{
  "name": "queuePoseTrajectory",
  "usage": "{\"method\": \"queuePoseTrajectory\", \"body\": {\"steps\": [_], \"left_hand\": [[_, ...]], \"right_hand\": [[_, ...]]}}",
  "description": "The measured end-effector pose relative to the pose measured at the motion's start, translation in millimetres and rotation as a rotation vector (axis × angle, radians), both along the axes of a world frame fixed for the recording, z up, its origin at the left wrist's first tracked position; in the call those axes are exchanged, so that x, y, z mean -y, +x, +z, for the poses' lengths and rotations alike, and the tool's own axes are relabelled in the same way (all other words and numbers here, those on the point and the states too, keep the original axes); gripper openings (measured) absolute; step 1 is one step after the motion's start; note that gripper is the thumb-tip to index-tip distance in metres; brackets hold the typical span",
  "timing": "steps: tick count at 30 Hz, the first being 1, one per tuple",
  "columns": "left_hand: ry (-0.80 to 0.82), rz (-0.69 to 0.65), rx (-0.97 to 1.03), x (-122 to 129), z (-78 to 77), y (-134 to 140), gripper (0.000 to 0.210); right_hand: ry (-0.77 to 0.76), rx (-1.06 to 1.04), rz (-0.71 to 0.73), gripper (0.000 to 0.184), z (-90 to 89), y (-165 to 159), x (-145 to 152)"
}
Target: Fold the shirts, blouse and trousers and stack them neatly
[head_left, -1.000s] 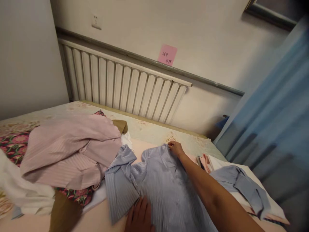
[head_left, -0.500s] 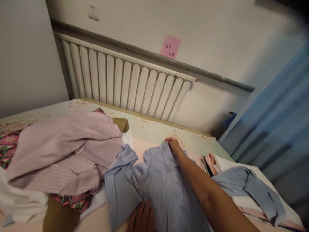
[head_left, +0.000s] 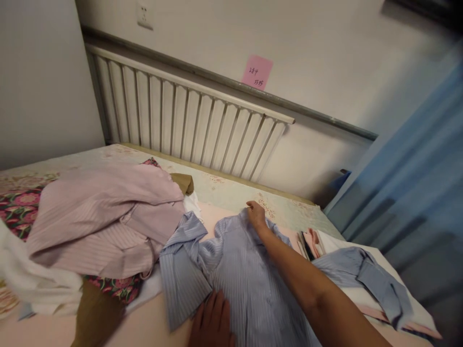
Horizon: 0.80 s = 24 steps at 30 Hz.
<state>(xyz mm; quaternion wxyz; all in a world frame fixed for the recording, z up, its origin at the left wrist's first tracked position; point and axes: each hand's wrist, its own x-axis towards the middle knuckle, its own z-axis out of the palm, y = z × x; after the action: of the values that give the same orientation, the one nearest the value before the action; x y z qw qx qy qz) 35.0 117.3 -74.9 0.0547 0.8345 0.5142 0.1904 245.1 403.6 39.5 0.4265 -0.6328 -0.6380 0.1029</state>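
A blue striped button-up shirt [head_left: 237, 272] lies spread before me, its collar toward the wall. One sleeve is bent over at the left, and the other reaches right across a folded pile. At the collar, my right hand [head_left: 256, 215] is closed with fingers curled on the cloth; my forearm covers part of the shirt front. My left hand [head_left: 214, 319] rests flat near the lower left of the shirt, beside the bent sleeve, fingers stretched out.
Left of the shirt is a loose heap with a pink ribbed garment [head_left: 108, 217], white cloth [head_left: 39, 279], and a brown piece [head_left: 97, 313]. Folded clothes [head_left: 379, 299] are stacked at right. Behind the bed stands a radiator [head_left: 188, 115]; a blue curtain [head_left: 398, 164] hangs right.
My right hand has shifted slightly at the collar, its fingers now more curled. My left hand stays flat on the shirt. The view has moved a little.
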Motion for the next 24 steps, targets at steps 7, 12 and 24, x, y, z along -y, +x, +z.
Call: {"method": "queuePoseTrajectory", "body": {"steps": [7, 12, 24], "left_hand": [[-0.219, 0.038, 0.019, 7, 41.7, 4, 0.054], [-0.338, 0.094, 0.055, 15, 70.7, 10, 0.055], [-0.196, 0.131, 0.077, 20, 61.9, 13, 0.055]], "right_hand": [[-0.132, 0.092, 0.349, 0.024, 24.4, -86, 49], [-0.038, 0.355, 0.801, 0.018, 35.1, -159, 118], [0.228, 1.069, 0.943, 0.011, 30.6, -205, 166]]}}
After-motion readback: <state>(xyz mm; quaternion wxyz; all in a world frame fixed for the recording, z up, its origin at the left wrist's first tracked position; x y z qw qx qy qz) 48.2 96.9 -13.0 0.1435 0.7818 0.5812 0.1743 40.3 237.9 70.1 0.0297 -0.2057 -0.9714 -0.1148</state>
